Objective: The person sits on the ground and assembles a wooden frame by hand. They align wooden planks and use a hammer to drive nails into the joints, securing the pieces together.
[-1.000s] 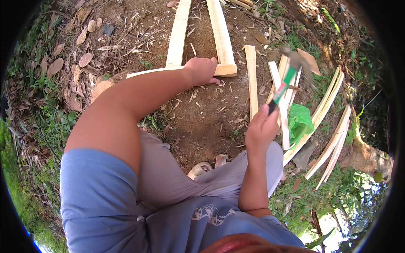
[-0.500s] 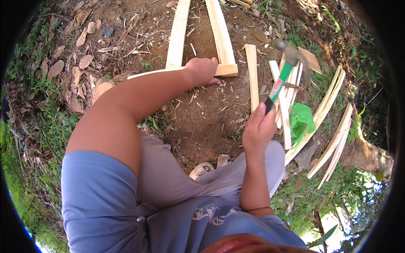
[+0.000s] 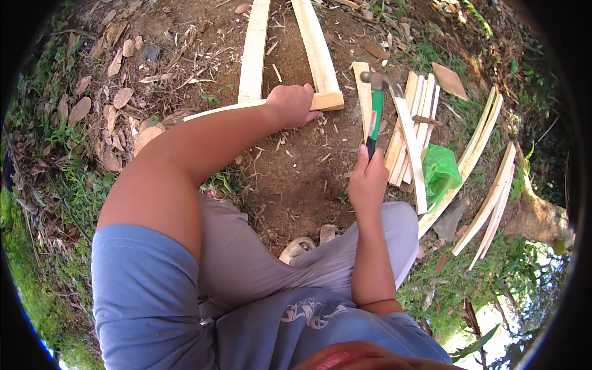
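Observation:
A claw hammer [image 3: 376, 111] with a green and black handle stands raised in my right hand [image 3: 368, 185], its metal head pointing away from me. My left hand [image 3: 288, 107] is closed round a pale wooden crosspiece [image 3: 329, 100] lying across the near ends of two long wooden strips. The left strip [image 3: 253, 58] and the right strip [image 3: 318, 52] run away from me over the soil. My forearm covers part of the crosspiece's left side. No nail can be made out at the joint.
Right of the hammer lie a single slat [image 3: 364, 92], a stack of slats [image 3: 412, 135] and a green plastic bag [image 3: 441, 172]. Longer strips [image 3: 478, 148] curve beyond them. Dry leaves [image 3: 123, 97] and wood chips litter the ground at left.
The hammer has swung left and turned more upright, towards the crosspiece's right end. My left hand stays on the crosspiece. The whole view has shifted slightly.

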Demonstrator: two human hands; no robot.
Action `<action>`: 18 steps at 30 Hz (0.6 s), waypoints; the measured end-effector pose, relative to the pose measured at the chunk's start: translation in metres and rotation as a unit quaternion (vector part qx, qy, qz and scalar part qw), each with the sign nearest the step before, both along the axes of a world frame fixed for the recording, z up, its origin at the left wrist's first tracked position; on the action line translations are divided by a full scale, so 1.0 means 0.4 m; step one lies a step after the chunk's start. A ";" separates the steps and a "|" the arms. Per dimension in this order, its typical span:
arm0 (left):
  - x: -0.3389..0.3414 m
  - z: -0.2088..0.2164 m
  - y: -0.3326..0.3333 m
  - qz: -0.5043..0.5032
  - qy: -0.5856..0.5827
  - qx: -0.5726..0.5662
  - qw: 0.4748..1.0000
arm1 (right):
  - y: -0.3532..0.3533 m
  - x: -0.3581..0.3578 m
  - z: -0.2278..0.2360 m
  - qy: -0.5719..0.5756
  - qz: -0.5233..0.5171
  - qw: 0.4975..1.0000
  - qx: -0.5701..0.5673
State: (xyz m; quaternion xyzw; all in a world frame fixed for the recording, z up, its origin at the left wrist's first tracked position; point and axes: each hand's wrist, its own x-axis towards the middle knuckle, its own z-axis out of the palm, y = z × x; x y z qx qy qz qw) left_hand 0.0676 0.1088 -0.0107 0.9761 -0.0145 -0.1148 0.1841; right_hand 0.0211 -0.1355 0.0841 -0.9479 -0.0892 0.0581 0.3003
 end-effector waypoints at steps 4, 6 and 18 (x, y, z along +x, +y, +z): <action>0.007 0.022 -0.015 0.029 0.019 -0.020 0.999 | -0.005 0.000 0.027 -0.053 -0.030 0.996 0.067; 0.013 0.010 -0.022 0.044 -0.033 -0.011 0.998 | -0.016 0.004 0.009 -0.039 -0.035 0.995 0.084; 0.058 0.077 -0.039 0.041 -0.020 -0.036 0.998 | -0.095 0.079 -0.123 0.016 -0.047 0.998 -0.037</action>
